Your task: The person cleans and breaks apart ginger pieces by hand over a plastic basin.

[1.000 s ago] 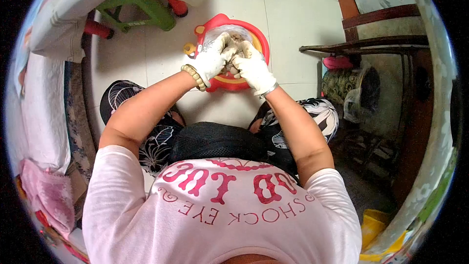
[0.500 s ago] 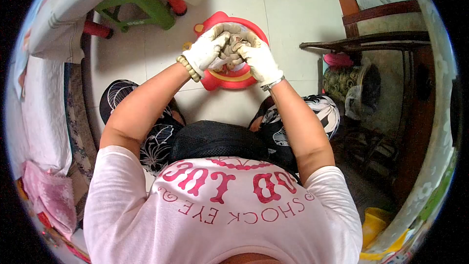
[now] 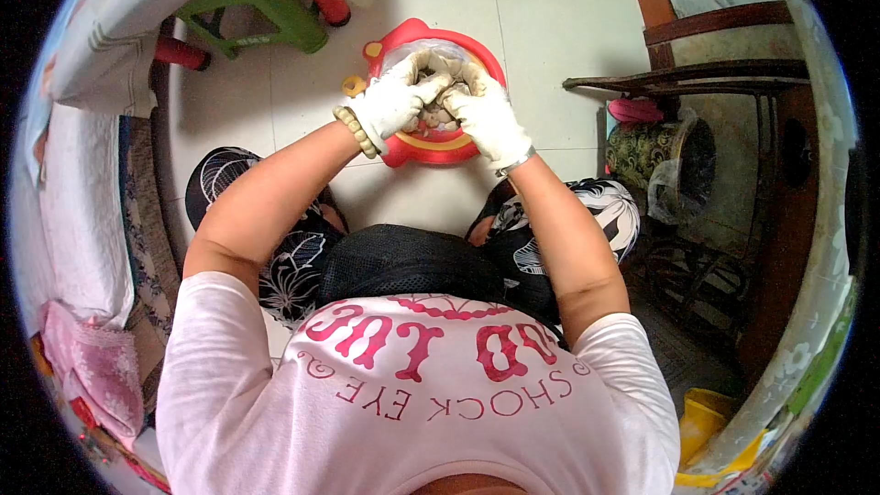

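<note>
Both of my hands wear white work gloves with soiled fingers. They meet above a red plastic tub (image 3: 489, 50) with yellow parts, which stands on the floor. My left hand (image 3: 392, 103), with a beaded bracelet at the wrist, has its fingers bent inward. Facing it, my right hand (image 3: 484, 115) curls its fingertips close to the left ones. A small brownish thing shows between the fingertips, too covered to name. Inside the tub are clear plastic film (image 3: 400, 54) and small pale pieces (image 3: 439, 117), partly hidden by the gloves.
A green plastic stool (image 3: 261, 5) stands at upper left, near a cloth-draped table (image 3: 101, 60). Dark wooden furniture (image 3: 710, 78) lines the right side, with a patterned round container (image 3: 646, 154) beneath. At lower right is a yellow container (image 3: 704, 422). My knees flank the tub.
My gloved hands have shifted slightly and their fingers have rearranged. More of the plastic film and the pale pieces in the tub now shows.
</note>
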### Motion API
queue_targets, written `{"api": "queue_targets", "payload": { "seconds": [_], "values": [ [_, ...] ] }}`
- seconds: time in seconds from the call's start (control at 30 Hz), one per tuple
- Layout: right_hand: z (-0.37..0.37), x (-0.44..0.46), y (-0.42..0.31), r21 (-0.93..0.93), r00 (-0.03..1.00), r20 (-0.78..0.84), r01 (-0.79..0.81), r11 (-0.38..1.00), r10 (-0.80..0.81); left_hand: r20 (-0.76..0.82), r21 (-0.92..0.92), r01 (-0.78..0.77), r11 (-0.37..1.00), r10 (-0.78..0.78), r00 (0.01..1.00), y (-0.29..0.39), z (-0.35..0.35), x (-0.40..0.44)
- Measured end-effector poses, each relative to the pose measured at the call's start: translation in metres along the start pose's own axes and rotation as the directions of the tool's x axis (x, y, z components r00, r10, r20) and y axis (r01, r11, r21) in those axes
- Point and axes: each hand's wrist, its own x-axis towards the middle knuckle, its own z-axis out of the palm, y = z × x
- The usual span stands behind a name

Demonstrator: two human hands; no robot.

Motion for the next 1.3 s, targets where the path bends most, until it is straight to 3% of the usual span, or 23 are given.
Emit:
{"api": "queue_targets", "payload": {
  "seconds": [0.1, 0.27, 0.4, 0.5, 0.53, 0.57, 0.6, 0.67, 0.73, 0.8, 0.83, 0.9, 0.93, 1.0, 1.1, 1.23, 1.3],
  "values": [
    [0.007, -0.003, 0.004, -0.006, 0.999, -0.039, 0.008, 1.000, -0.009, -0.087, 0.040, -0.088, 0.995, 0.091, 0.992, -0.011, 0.005, 0.001],
    [0.011, -0.003, 0.013, -0.128, 0.978, -0.117, 0.156, 0.979, -0.171, -0.083, 0.003, -0.108, 0.994, 0.108, 0.991, -0.006, 0.010, -0.006],
    [0.013, -0.003, 0.014, -0.128, 0.968, -0.136, 0.193, 0.973, -0.210, -0.079, -0.037, -0.102, 0.994, 0.099, 0.992, -0.001, 0.013, -0.008],
    [0.011, -0.001, 0.010, -0.010, 0.976, -0.145, 0.160, 0.987, -0.160, -0.053, 0.022, -0.165, 0.986, 0.166, 0.985, 0.008, 0.011, -0.008],
    [0.011, 0.000, 0.003, -0.034, 0.964, -0.152, 0.216, 0.976, -0.219, 0.164, 0.670, -0.508, 0.541, 0.560, 0.812, 0.014, 0.003, -0.011],
    [0.011, 0.000, -0.004, -0.057, 0.948, -0.158, 0.272, 0.961, -0.278, 0.009, 0.274, -0.357, 0.893, 0.369, 0.929, 0.018, 0.004, -0.010],
    [0.010, 0.002, -0.007, -0.056, 0.947, -0.159, 0.275, 0.960, -0.280, -0.024, -0.211, -0.109, 0.972, 0.106, 0.994, 0.034, 0.010, -0.014],
    [0.006, 0.004, -0.010, -0.157, 0.918, -0.148, 0.347, 0.925, -0.369, 0.020, -0.181, -0.147, 0.972, 0.154, 0.988, 0.037, 0.008, -0.015],
    [0.006, 0.004, -0.010, -0.153, 0.918, -0.165, 0.337, 0.929, -0.361, 0.092, -0.087, 0.043, 0.995, -0.035, 0.995, 0.039, 0.007, -0.013],
    [0.004, 0.004, -0.010, -0.328, 0.890, -0.069, 0.406, 0.853, -0.450, 0.073, -0.030, 0.037, 0.999, -0.035, 0.997, 0.039, 0.008, -0.013],
    [0.006, 0.003, -0.010, -0.327, 0.891, -0.066, 0.407, 0.853, -0.450, 0.097, -0.066, 0.025, 0.998, -0.019, 0.995, 0.038, 0.007, -0.013],
    [0.014, 0.000, -0.012, -0.159, 0.921, -0.107, 0.356, 0.921, -0.375, 0.120, -0.102, 0.011, 0.995, 0.002, 0.993, 0.035, 0.004, -0.011],
    [0.013, -0.001, -0.016, -0.160, 0.920, -0.106, 0.359, 0.919, -0.378, 0.100, -0.072, -0.048, 0.996, 0.055, 0.993, 0.032, 0.002, -0.008],
    [0.009, -0.004, -0.023, 0.154, 0.983, -0.033, 0.183, 0.971, -0.180, 0.085, -0.038, -0.106, 0.994, 0.109, 0.990, 0.030, 0.000, -0.007],
    [0.007, -0.004, -0.022, 0.240, 0.992, -0.054, 0.127, 0.962, -0.118, 0.115, -0.141, -0.145, 0.979, 0.162, 0.980, 0.033, 0.000, -0.006],
    [0.012, -0.004, -0.026, 0.348, 0.992, -0.111, 0.090, 0.933, -0.055, 0.071, -0.097, -0.165, 0.982, 0.172, 0.982, 0.034, 0.004, -0.008],
    [0.011, -0.005, -0.025, 0.334, 0.990, -0.129, 0.089, 0.938, -0.048, 0.077, -0.159, -0.083, 0.984, 0.096, 0.992, 0.032, 0.003, -0.007]
  ]
}}
